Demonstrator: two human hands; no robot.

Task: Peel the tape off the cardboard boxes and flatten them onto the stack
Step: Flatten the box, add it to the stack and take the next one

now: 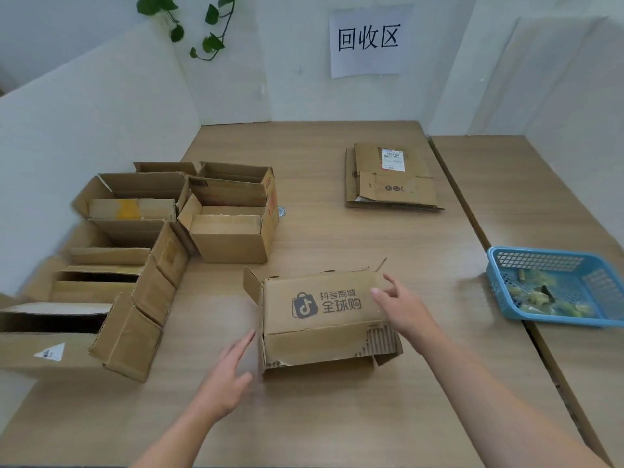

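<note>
Leftmost, open boxes (135,231) are crowding the table (320,231) edge; the left hand (226,376) is hovering just beside the printed box (324,315), fingers straight and slightly apart; the right hand (401,305) is reaching over that box's right end, fingers loosely spread, gripping nothing; the flattened stack (391,177) is lying well behind; a blue basket (557,285) is sitting far right.
</note>
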